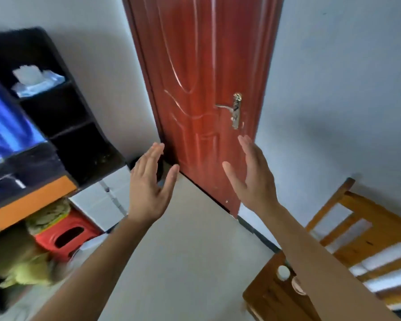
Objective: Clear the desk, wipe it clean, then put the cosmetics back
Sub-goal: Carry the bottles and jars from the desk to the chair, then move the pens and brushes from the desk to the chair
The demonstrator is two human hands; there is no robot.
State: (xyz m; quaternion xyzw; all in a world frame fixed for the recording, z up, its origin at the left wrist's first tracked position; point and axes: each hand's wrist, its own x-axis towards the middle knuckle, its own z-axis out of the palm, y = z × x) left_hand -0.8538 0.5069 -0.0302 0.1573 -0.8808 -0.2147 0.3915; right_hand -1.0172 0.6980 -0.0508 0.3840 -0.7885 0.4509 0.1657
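Facing glossy red panelled door (pixel 206 66) — L hand (pixel 148 184) & R hand (pixel 252 179) flat, grips apart.

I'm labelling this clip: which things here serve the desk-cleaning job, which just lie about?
Job, likely: wooden desk corner, white round lid on it, wipes pack, left hand, right hand.
Lying about: red door, wooden chair, red stool, screen, black shelf.

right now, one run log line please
left hand: open, empty | right hand: open, empty | both up before red door | tissue pack on black shelf
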